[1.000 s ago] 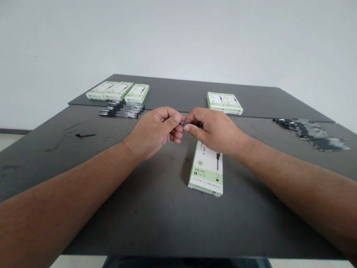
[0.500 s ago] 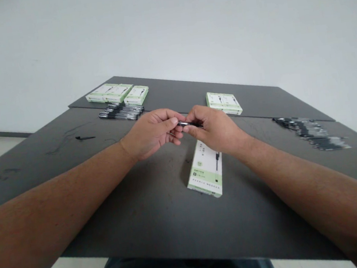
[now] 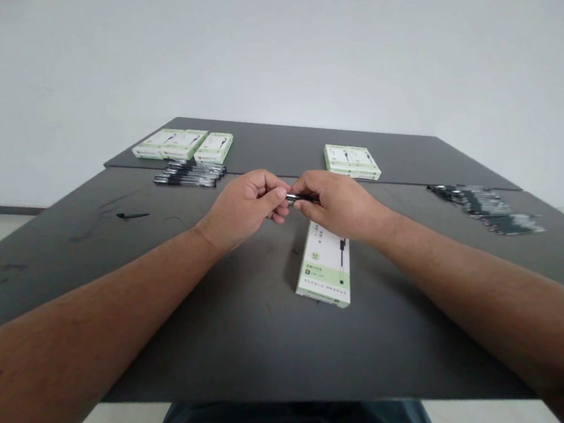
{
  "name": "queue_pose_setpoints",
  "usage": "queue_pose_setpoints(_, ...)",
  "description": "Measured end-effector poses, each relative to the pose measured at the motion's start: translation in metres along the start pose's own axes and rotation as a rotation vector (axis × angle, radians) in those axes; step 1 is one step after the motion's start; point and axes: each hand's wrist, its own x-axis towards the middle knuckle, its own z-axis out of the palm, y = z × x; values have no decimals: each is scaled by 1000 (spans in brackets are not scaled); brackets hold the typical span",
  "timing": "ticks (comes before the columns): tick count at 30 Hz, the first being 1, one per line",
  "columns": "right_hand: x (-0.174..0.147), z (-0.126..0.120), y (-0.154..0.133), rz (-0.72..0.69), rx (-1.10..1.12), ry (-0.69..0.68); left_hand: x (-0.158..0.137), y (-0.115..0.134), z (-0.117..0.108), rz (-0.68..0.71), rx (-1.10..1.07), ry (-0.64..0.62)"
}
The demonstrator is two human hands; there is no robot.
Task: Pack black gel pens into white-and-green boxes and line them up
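Note:
Between my two hands is a dark pen (image 3: 297,197), held roughly level above the middle of the table. My left hand (image 3: 251,205) pinches its left end with thumb and fingers. Around its right part are the closed fingers of my right hand (image 3: 339,201). Both ends of the pen are hidden in the fingers. Just below my right hand lies a white and green pen box (image 3: 322,271), flat on the table, its far end partly covered by that hand.
On the dark table (image 3: 217,355), several pens (image 3: 190,174) lie near green-white boxes (image 3: 177,144) at the far left. More boxes (image 3: 352,161) lie at the back. A black pen cap (image 3: 132,215) is at left, a row of wrapped-looking pens (image 3: 485,207) at right.
My left fingers have closed in more tightly around the pen's left end. Less of the pen shows between my hands. The boxes and other pens lie as before.

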Motion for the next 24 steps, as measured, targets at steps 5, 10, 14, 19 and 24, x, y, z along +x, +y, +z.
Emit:
queue_pose_setpoints(5, -13, -14, -1, -31, -79, -4, -1, 4, 3, 26, 11, 11)
queue_pose_setpoints(10, -42, -25, 10, 68, -91, -19, -4, 4, 11, 27, -11, -20)
queue_pose_setpoints(14, -61, -30, 16, 113, -92, 6, -8, 2, 15, 77, 89, -66)
queue_pose_setpoints(19, -71, -23, 10, 45, -80, 28, -15, 9, 15, 241, 450, -108)
queue_pose_setpoints(24, -74, -14, 2, -15, -56, 30, -18, 15, 17, 298, 682, -159)
